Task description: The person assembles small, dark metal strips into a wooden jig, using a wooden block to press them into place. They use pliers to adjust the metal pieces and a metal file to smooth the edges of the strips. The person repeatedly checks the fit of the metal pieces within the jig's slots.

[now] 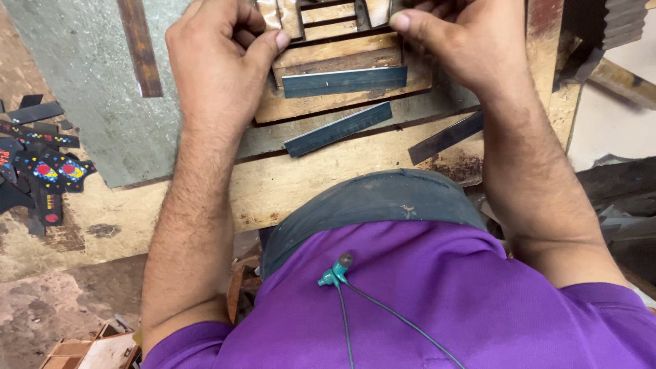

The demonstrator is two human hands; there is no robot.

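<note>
left hand [219,61] pinched shut on small shiny metal piece [273,14] at bench far edge | right hand [465,48] curled closed beside it, grip hidden | loose steel strip [344,80] lies crosswise just nearer, between both hands, on wooden block [328,106]

The workbench [321,178] is rough, worn wood; the flat strips [344,81] look like dull grey metal; the shirt [437,301] is purple cloth.
</note>
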